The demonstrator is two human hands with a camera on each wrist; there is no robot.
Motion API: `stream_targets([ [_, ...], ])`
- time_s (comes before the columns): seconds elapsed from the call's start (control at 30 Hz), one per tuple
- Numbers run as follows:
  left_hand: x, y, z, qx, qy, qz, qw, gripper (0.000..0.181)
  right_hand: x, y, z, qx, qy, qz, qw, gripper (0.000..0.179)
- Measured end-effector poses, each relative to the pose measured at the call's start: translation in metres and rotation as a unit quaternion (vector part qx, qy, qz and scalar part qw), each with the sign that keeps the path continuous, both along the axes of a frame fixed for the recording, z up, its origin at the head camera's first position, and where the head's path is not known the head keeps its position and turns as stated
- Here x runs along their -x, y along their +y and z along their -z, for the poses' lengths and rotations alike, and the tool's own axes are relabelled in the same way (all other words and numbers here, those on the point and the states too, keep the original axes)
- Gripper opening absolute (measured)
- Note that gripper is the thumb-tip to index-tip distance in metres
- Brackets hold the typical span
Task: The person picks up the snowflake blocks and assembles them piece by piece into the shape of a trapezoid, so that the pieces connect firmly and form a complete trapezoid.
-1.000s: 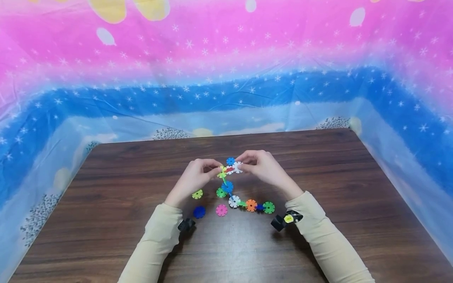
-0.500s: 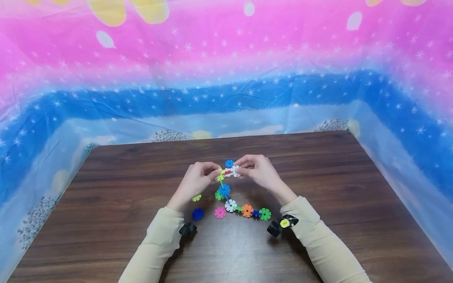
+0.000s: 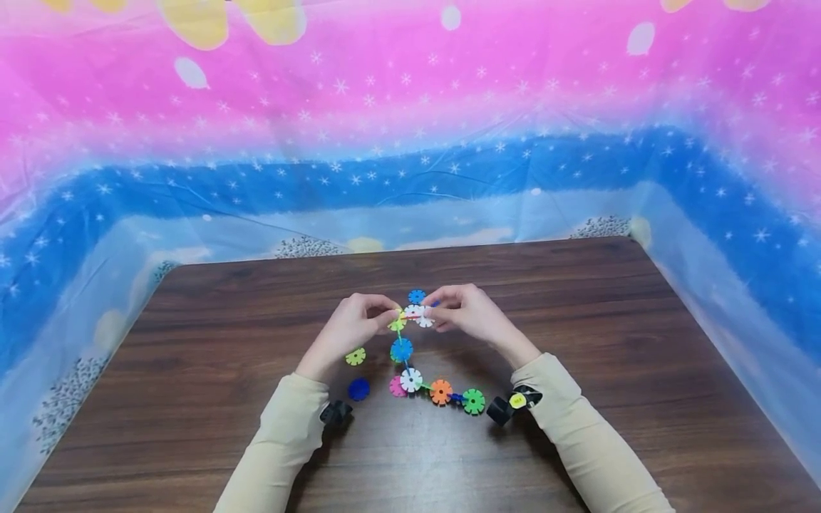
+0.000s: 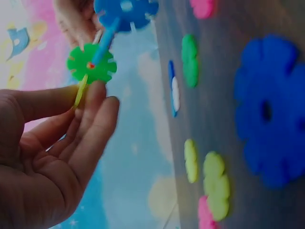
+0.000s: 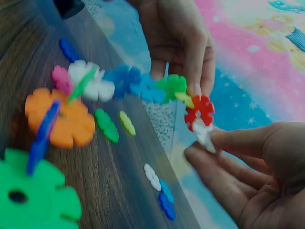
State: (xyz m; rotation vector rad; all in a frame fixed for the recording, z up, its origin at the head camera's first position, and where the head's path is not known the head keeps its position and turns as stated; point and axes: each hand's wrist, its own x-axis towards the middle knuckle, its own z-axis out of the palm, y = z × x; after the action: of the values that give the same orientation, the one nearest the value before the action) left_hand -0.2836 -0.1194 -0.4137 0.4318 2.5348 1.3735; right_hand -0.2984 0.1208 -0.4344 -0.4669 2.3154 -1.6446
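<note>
A chain of slotted plastic snowflake discs hangs between both hands above the table. My left hand [image 3: 355, 324] pinches its yellow-green disc [image 3: 397, 321] between thumb and fingers. At the other end, my right hand [image 3: 477, 313] pinches a white disc [image 5: 204, 135], which joins a red disc [image 5: 199, 112]. Below the left fingers the chain runs through a green disc [image 4: 91, 63], a blue disc [image 3: 402, 350], a white disc [image 3: 411, 380], an orange disc [image 3: 440, 392], a dark blue disc [image 3: 457, 397] and a large-looking green disc [image 3: 474, 401].
Loose discs lie on the brown wooden table [image 3: 224, 370]: yellow-green [image 3: 355, 356], dark blue [image 3: 359, 389], pink [image 3: 396, 386] partly behind the chain, light blue [image 3: 416, 296] and green [image 5: 106, 125]. A patterned cloth [image 3: 410, 171] surrounds the table's far sides.
The chain's lower part has swung left and nearer, now covering part of the pink disc. The red disc has turned nearly edge-on in the head view. Both hands keep their pinch.
</note>
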Motion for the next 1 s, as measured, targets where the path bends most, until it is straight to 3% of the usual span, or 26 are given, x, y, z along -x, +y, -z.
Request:
stream_targets([
  [0.17,0.002,-0.014,-0.008,0.027,0.010,-0.002,0.9996,0.022,0.007,0.009,-0.001,-0.029,0.012,-0.006,0.9995,0.035],
  [0.37,0.007,-0.028,-0.009,0.044,0.029,0.008,0.9986,0.023,0.020,0.015,0.005,-0.100,0.012,0.005,0.9949,0.033],
  [0.5,0.007,-0.031,-0.008,0.043,0.022,0.018,0.9987,0.024,0.030,0.012,0.018,-0.166,0.022,-0.002,0.9858,0.038],
  [0.63,0.007,-0.028,-0.005,0.034,0.010,0.031,0.9989,0.023,0.036,0.005,0.028,-0.215,0.059,-0.014,0.9747,0.048],
  [0.8,0.007,-0.024,-0.001,0.021,-0.002,0.049,0.9986,0.024,0.039,0.001,0.029,-0.269,0.084,-0.022,0.9591,0.039],
  [1.0,0.007,-0.026,-0.004,0.016,-0.009,0.052,0.9985,0.028,0.039,0.001,0.023,-0.248,0.030,-0.015,0.9682,0.028],
])
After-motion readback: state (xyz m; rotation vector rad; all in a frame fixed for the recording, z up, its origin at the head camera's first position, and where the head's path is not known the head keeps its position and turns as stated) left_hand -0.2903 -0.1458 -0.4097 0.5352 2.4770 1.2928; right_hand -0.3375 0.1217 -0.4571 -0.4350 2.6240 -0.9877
